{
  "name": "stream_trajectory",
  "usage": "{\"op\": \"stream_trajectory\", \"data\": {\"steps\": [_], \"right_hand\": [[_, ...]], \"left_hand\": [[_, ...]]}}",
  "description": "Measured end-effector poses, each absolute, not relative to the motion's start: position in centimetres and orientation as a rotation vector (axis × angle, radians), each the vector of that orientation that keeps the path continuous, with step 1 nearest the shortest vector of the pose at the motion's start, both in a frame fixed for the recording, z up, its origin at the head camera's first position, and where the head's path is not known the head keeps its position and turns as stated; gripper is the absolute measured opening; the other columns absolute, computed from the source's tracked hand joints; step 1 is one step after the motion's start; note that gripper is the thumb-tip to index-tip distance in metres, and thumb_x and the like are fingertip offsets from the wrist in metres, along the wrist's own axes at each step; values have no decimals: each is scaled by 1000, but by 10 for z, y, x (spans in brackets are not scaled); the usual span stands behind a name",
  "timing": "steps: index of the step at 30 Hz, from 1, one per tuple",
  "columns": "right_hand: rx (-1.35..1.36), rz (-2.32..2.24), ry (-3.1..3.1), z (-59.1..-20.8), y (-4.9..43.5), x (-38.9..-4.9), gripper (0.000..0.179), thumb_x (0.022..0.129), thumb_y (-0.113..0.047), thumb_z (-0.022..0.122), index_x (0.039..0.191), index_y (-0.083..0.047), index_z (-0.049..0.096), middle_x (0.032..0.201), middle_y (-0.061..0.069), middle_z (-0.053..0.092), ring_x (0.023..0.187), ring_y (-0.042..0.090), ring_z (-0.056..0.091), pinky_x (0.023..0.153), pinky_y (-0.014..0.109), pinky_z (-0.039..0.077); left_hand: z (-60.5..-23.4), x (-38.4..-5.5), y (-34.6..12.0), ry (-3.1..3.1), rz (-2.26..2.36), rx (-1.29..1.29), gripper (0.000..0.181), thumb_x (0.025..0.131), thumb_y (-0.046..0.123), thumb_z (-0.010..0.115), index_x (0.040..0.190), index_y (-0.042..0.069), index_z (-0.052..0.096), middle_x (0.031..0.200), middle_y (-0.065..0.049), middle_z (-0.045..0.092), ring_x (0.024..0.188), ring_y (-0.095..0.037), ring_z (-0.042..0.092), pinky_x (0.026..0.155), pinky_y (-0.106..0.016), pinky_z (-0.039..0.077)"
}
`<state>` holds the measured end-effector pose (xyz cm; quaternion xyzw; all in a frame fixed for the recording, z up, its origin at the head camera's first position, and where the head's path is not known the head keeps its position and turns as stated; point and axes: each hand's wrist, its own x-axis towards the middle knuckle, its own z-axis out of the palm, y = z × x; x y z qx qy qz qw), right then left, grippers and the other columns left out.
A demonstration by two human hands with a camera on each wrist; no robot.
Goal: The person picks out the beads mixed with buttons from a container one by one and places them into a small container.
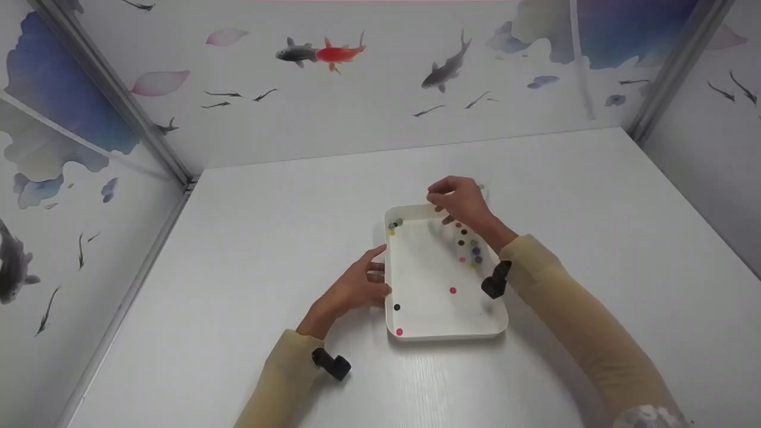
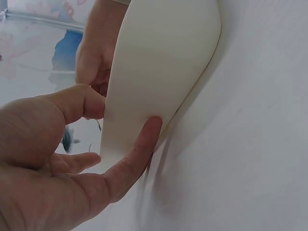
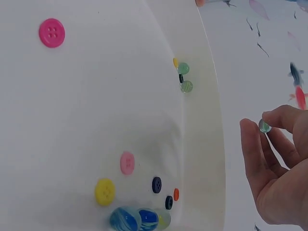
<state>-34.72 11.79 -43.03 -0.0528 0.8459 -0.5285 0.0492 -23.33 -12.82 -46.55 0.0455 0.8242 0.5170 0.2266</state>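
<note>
A white rectangular tray (image 1: 425, 270) lies on the table with buttons and glass marbles inside. My right hand (image 1: 464, 202) is raised over the tray's far edge. Between thumb and fingertips it pinches a clear green marble (image 3: 264, 125), seen in the right wrist view. At the tray's left side, my left hand (image 1: 357, 282) touches the outer wall, its fingers spread. The left wrist view shows one fingertip (image 2: 154, 124) pressed flat against that wall and another finger at the rim.
Two green marbles (image 3: 186, 86) lie in the far left corner beside a yellow button (image 1: 392, 233). Blue marbles (image 3: 126, 219) and several buttons gather on the right. Pink button (image 1: 453, 290) and black button (image 1: 397, 307) lie nearer. Printed panels surround the white table (image 1: 267, 255).
</note>
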Motion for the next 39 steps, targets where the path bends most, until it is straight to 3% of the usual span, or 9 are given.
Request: {"op": "stream_trajectory", "data": {"steps": [7, 16, 25, 39], "right_hand": [[-143, -1621, 2620, -423, 132, -352, 30, 98, -21, 62, 123, -3, 65, 119, 16, 66, 93, 25, 70, 60, 25, 60], [-71, -1647, 2647, -421, 153, -359, 32, 99, -21, 61, 125, -2, 64, 117, 15, 64, 82, 13, 67, 61, 23, 60], [11, -1650, 2665, -421, 167, -365, 34, 100, -22, 58, 129, -4, 63, 126, 17, 64, 82, 13, 66, 61, 22, 59], [111, -1711, 2627, -427, 179, -370, 35, 101, -19, 57, 132, -2, 60, 125, 17, 64, 75, 9, 66, 61, 24, 60]], "left_hand": [[-465, -234, -128, 2274, 1429, 123, 91, 85, 9, 71, 160, 28, 23, 148, -14, 50, 129, -30, 59, 103, -47, 53], [-465, -233, -129, 2285, 1420, 115, 91, 85, 7, 71, 160, 28, 23, 149, -15, 50, 131, -31, 58, 102, -47, 54], [-468, -232, -127, 2275, 1434, 121, 91, 85, 6, 70, 160, 26, 23, 149, -17, 49, 131, -33, 57, 99, -46, 56], [-469, -233, -128, 2269, 1440, 112, 91, 84, 7, 71, 160, 27, 24, 150, -17, 48, 132, -33, 57, 104, -48, 52]]}}
